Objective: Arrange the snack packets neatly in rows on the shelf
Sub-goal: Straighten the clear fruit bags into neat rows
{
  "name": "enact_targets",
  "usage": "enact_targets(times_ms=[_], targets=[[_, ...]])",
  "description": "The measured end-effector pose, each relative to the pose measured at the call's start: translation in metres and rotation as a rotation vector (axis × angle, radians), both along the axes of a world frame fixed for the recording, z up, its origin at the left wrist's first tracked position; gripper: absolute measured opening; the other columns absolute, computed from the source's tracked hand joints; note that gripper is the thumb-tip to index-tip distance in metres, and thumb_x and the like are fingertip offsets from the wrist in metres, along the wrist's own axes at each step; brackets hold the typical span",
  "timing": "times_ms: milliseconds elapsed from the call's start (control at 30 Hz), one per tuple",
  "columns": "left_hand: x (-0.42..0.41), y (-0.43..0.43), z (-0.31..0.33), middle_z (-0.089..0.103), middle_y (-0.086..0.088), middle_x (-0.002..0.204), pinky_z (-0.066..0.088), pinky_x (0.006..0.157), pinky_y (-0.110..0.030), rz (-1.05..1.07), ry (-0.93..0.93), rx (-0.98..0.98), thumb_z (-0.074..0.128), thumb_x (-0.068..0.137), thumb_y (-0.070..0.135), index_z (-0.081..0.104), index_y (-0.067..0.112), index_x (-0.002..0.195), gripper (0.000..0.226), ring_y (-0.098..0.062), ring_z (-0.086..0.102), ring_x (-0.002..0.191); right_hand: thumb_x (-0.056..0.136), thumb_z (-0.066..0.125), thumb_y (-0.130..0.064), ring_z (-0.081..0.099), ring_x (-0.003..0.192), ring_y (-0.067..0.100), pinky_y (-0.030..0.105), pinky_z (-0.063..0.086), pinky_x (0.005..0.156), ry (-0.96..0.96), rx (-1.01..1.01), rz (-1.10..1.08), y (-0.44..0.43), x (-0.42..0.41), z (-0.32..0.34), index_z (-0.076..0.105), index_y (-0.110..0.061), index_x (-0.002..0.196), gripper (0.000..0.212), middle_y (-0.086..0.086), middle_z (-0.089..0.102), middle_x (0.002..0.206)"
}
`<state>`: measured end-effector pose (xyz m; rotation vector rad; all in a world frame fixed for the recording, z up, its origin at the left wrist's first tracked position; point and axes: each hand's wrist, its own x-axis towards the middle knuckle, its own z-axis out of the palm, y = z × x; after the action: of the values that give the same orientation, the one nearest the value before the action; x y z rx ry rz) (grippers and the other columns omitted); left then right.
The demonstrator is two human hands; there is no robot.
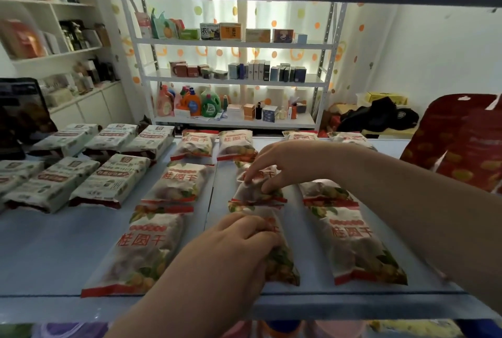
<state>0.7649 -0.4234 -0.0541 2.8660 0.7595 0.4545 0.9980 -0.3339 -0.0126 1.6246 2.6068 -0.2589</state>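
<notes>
Middle column alignment. Left hand [233, 245] grips front longan packet [282, 263]; right hand [285, 166] pinches packet behind [252, 193]. Next: square both to neighbours.

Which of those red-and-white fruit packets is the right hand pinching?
The middle packet of the centre column. The right hand pinches its far end, while the left hand holds the front packet before it. The rest lie untouched.

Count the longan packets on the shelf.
10 longan packets: four at the back, three in the middle, three in front. Left hand and right hand may hide more.
</notes>
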Motion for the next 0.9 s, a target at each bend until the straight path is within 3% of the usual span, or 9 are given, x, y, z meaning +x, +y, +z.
enact_targets(times_ms=[167,267,367,467,567,633,733,900], targets=[[0.003,0.0,0.001,0.057,0.019,0.127,0.05,0.094,-0.024,-0.001,0.021,0.038,0.051,0.086,0.033,0.062,0.041,0.121,0.037,-0.008,0.051,0.12,0.089,0.067,-0.046,0.048,0.11,0.0,0.017,0.033,0.086,-0.014,0.027,0.081,0.004,0.004,0.0,0.057,-0.046,0.131,0.044,-0.017,0.056,0.133],[0.004,0.002,0.002,0.063,0.018,0.119,0.055,0.085,-0.025,-0.029,0.015,0.033,0.043,0.082,0.034,0.067,0.04,0.113,0.04,-0.009,0.059,0.111,0.088,0.067,-0.048,0.049,0.111,0.002,0.017,0.036,0.085,-0.02,0.02,0.095,0.007,0.008,-0.002,0.053,-0.046,0.134,0.048,-0.015,0.055,0.134],[0.002,0.006,0.004,0.061,0.021,0.121,0.054,0.085,-0.022,-0.062,0.017,0.052,0.042,0.083,0.036,0.064,0.042,0.116,0.04,-0.005,0.057,0.113,0.089,0.064,-0.053,0.049,0.109,-0.002,0.013,0.039,0.084,0.013,-0.006,0.076,0.013,0.012,0.003,0.049,-0.047,0.136,0.049,-0.018,0.055,0.134],[-0.003,0.024,0.016,0.05,0.027,0.129,0.047,0.086,-0.018,-0.018,-0.017,0.039,0.044,0.087,0.046,0.049,0.048,0.126,0.04,0.005,0.046,0.116,0.097,0.058,-0.038,0.055,0.11,0.004,0.021,0.048,0.09,0.128,0.147,0.027,0.037,0.022,0.017,0.052,-0.037,0.137,0.041,-0.008,0.06,0.131],[0.006,0.056,0.037,0.047,0.026,0.13,0.04,0.086,-0.019,0.014,-0.015,0.093,0.04,0.087,0.047,0.043,0.05,0.128,0.042,0.006,0.041,0.115,0.101,0.051,-0.018,0.05,0.124,0.015,0.032,0.042,0.102,0.074,0.239,-0.022,0.077,0.02,0.025,0.049,-0.035,0.142,0.045,-0.001,0.053,0.142],[0.023,0.079,0.043,0.046,0.021,0.134,0.044,0.09,-0.024,-0.032,0.04,0.073,0.047,0.091,0.039,0.045,0.047,0.132,0.042,0.0,0.042,0.121,0.101,0.048,-0.011,0.042,0.134,0.016,0.039,0.034,0.112,-0.031,0.126,0.011,0.097,0.009,0.021,0.045,-0.036,0.145,0.051,-0.004,0.046,0.149],[0.048,0.106,0.036,0.041,0.015,0.144,0.041,0.099,-0.029,-0.072,0.187,0.015,0.052,0.093,0.032,0.046,0.042,0.137,0.045,-0.009,0.039,0.131,0.1,0.049,-0.02,0.042,0.133,0.018,0.045,0.036,0.111,-0.161,-0.078,0.011,0.116,-0.001,0.008,0.044,-0.044,0.143,0.049,-0.006,0.043,0.15],[0.056,0.128,0.023,0.042,0.015,0.143,0.048,0.097,-0.039,-0.067,0.294,-0.013,0.054,0.09,0.03,0.047,0.045,0.135,0.048,-0.012,0.043,0.126,0.097,0.055,-0.028,0.05,0.117,0.013,0.04,0.042,0.103,-0.12,-0.056,-0.022,0.121,0.014,0.004,0.053,-0.05,0.133,0.042,-0.009,0.052,0.141]])
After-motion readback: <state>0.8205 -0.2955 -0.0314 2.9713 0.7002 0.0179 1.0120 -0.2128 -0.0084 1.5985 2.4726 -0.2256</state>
